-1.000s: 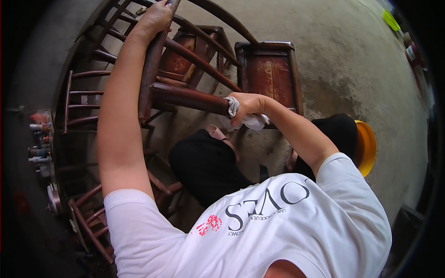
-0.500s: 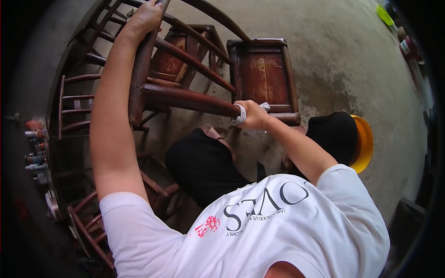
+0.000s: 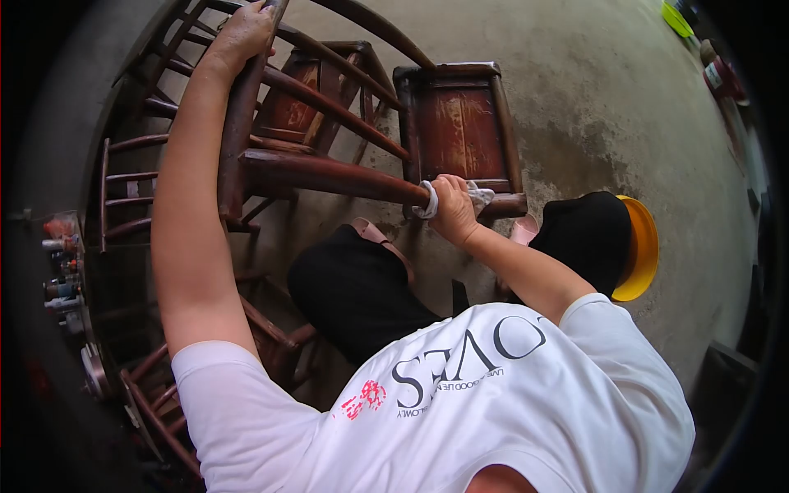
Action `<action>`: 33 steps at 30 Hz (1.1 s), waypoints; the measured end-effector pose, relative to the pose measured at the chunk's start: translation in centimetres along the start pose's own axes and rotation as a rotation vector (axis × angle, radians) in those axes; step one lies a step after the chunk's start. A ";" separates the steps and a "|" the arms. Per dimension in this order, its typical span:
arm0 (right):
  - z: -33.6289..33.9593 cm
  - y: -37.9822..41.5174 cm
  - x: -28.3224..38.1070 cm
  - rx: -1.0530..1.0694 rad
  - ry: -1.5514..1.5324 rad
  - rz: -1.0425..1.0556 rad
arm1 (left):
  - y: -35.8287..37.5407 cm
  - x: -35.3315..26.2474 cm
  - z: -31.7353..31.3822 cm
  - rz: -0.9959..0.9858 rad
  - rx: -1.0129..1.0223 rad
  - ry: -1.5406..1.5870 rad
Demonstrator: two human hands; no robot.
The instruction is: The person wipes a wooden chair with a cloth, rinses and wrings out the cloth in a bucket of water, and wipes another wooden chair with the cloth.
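A dark red wooden chair is in front of me. Its worn seat (image 3: pixel 456 123) shows beyond the rails of its backrest (image 3: pixel 329 177). At the upper left, my left hand (image 3: pixel 245 34) is closed on the backrest's thick top rail (image 3: pixel 238 140). My right hand (image 3: pixel 452 209) is closed on a white cloth (image 3: pixel 479 195), which wraps around the near post of the backrest close to the seat. Part of the cloth sticks out on the far side of the fingers.
A second wooden chair (image 3: pixel 288 103) stands behind the rails. More chairs (image 3: pixel 131 185) crowd the left side. A yellow round container (image 3: pixel 641 246) is beside my right leg. Small bottles (image 3: pixel 62 271) sit at the far left. The concrete floor (image 3: pixel 575 90) has a damp patch.
My right hand has turned slightly upward, with the cloth still around the post, and more cloth shows at its right. My left hand keeps its hold. The view has shifted slightly.
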State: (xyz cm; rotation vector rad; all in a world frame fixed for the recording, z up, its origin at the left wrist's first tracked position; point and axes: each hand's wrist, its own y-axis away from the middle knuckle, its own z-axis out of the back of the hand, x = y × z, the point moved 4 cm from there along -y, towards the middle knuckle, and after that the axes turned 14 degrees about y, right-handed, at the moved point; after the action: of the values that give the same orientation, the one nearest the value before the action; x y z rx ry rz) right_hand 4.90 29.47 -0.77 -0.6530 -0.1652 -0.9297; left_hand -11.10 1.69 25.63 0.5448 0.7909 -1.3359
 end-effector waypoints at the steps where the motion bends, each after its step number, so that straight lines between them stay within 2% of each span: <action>1: 0.0 -0.1 -0.5 0.000 0.002 0.002 | 0.0 -0.3 0.1 -0.024 0.008 0.001; 3: 0.0 0.2 -0.9 0.041 0.141 0.154 | 0.4 -0.4 0.1 -0.006 -0.002 0.004; 5: 1.8 0.0 -1.2 0.146 0.256 0.219 | -0.2 0.1 0.1 -0.018 -0.014 0.001; 7: 1.7 0.6 -2.4 0.434 0.384 0.308 | -0.7 0.4 0.4 -0.005 0.008 0.006; 9: 1.2 1.3 -4.0 0.535 0.390 0.394 | -1.3 0.9 0.4 0.014 0.030 0.009; 10: 2.2 0.7 -4.0 0.742 0.357 0.378 | -1.5 1.1 0.6 -0.020 0.017 0.004; 11: 2.7 0.3 -4.4 0.761 0.362 0.451 | -1.3 1.1 0.7 -0.051 0.002 -0.002; 14: 5.0 -1.8 -6.3 0.958 0.337 0.391 | -1.2 1.0 0.6 -0.037 0.001 0.030; 15: 5.2 -2.5 -7.3 1.014 0.268 0.231 | -1.3 1.2 0.6 -0.030 -0.001 0.035; 17: 6.9 -5.2 -8.1 0.924 0.215 0.062 | -1.5 1.3 0.6 -0.050 0.011 0.058; 18: 6.1 -6.0 -9.3 0.829 -0.017 -0.116 | 1.8 -3.7 -0.5 -0.026 -0.036 -0.083; 19: 6.2 -6.9 -9.4 0.727 -0.248 -0.290 | 1.5 -3.2 -0.3 0.016 -0.024 -0.065; 20: 6.3 -7.5 -9.0 0.634 -0.205 -0.282 | 1.3 -2.8 -0.2 0.002 -0.022 -0.045; 21: 5.7 -7.8 -8.0 0.644 -0.203 -0.265 | 1.2 -2.6 -0.2 -0.014 -0.021 -0.024; 23: 4.4 -8.3 -5.4 0.635 -0.497 -0.146 | 1.2 -2.5 -0.2 -0.036 -0.041 0.029; 25: 1.9 -6.5 -3.2 0.781 -0.601 0.038 | 1.8 -2.7 -0.4 0.018 0.000 0.089; 26: -2.0 -4.6 -4.6 0.796 -0.335 0.157 | 1.8 -2.8 -0.4 0.007 0.010 0.111; 27: -2.6 -3.8 -4.6 0.793 -0.290 0.193 | 2.0 -3.0 -0.4 0.007 0.006 0.109; 30: -1.5 -3.6 -4.8 0.814 -0.307 0.201 | 2.6 -3.1 -0.6 -0.038 0.015 0.122; 33: 0.1 -3.7 -6.0 0.900 -0.272 0.329 | 1.6 -2.4 0.0 -0.010 0.009 0.145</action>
State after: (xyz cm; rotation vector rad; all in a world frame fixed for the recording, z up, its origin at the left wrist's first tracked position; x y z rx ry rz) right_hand -1.63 32.13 -1.41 0.0435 -0.6540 -0.3684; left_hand -9.61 3.53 27.30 0.6513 0.9071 -1.3202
